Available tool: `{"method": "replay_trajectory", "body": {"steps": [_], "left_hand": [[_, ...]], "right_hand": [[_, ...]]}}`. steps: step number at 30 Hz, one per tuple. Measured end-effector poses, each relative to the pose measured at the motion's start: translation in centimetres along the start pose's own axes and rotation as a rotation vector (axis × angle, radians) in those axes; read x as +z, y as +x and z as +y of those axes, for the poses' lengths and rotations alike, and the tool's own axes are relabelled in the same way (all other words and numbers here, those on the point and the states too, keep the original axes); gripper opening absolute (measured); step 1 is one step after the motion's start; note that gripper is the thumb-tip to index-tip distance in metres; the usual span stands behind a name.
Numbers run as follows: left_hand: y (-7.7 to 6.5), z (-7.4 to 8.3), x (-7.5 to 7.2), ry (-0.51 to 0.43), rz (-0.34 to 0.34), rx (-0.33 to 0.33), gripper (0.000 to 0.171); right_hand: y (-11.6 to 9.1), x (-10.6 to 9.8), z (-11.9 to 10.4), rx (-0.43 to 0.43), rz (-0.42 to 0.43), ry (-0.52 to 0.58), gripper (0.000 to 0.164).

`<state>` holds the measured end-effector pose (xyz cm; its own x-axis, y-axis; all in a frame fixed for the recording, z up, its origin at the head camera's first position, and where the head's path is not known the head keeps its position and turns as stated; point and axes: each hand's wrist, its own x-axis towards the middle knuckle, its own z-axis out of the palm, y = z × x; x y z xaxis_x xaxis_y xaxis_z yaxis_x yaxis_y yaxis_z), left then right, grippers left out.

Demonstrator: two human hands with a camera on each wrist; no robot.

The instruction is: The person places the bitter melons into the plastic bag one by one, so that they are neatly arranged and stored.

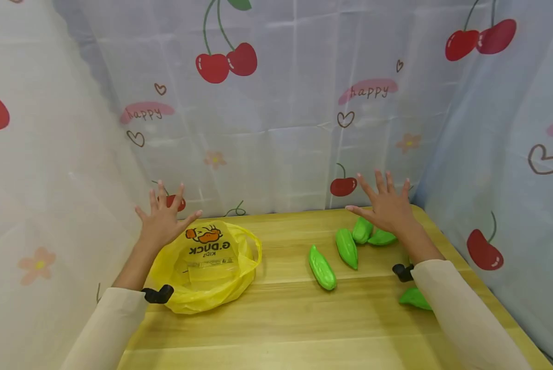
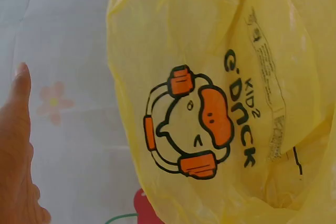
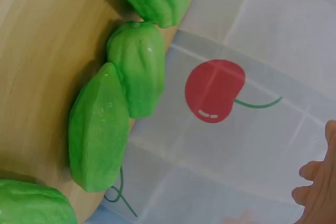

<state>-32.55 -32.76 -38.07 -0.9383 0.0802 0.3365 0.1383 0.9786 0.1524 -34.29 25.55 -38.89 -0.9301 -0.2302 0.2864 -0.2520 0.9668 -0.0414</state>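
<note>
My left hand [image 1: 161, 224] is raised with its fingers spread, holding nothing, above the far left side of a yellow plastic bag [image 1: 202, 302]. The bag stands with its mouth open and shows a duck print, also seen on the bag [image 2: 157, 45] in the left wrist view. My right hand [image 1: 391, 209] is spread wide too, holding nothing, over the table's far right. Beneath and beside it lie several ridged green gourd-like vegetables; one green vegetable [image 1: 322, 268] lies nearest the bag. In the right wrist view, two green vegetables [image 3: 100, 129] touch side by side.
All of this rests on a wooden table [image 1: 276, 329]. Another green vegetable [image 1: 416, 298] lies partly hidden by the right sleeve. A cherry-print curtain [image 1: 276, 154] hangs behind the table's back edge and along both sides. Black wrist mounts [image 1: 158, 294] sit at both cuffs.
</note>
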Motion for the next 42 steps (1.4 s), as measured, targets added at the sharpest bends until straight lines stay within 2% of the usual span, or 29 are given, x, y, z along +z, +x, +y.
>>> {"method": "replay_trajectory", "body": {"steps": [4,9,13,22,30,38,42], "left_hand": [[-0.6,0.1,-0.8,-0.023,-0.013,-0.01,0.103],[-1.9,0.1,-1.7,-0.048,-0.021,-0.025,0.097],[-3.4,-0.2,-2.2,-0.083,-0.042,-0.038,0.09],[-7.1,-1.7,-2.4,-0.078,-0.069,-0.063,0.081],[-8.9,-3.3,-0.9,-0.275,-0.177,-0.102,0.081],[-10.7,-4.9,1.9,-0.411,-0.196,-0.128,0.078],[-11.0,-5.3,3.1,-0.419,-0.196,-0.112,0.073]], "right_hand": [[-0.5,-0.4,-0.4,0.001,-0.027,0.027,0.101],[-1.3,-1.2,-1.2,0.001,-0.09,0.067,0.103],[-2.0,-1.8,-1.9,-0.005,-0.104,0.075,0.1],[-3.5,-2.4,-3.7,-0.027,-0.109,0.085,0.088],[-4.8,-2.6,-4.6,-0.059,-0.061,0.137,0.072],[-5.2,-2.5,-5.2,-0.06,-0.04,0.203,0.071],[-5.6,-2.5,-5.2,-0.044,-0.042,0.218,0.074]]}}
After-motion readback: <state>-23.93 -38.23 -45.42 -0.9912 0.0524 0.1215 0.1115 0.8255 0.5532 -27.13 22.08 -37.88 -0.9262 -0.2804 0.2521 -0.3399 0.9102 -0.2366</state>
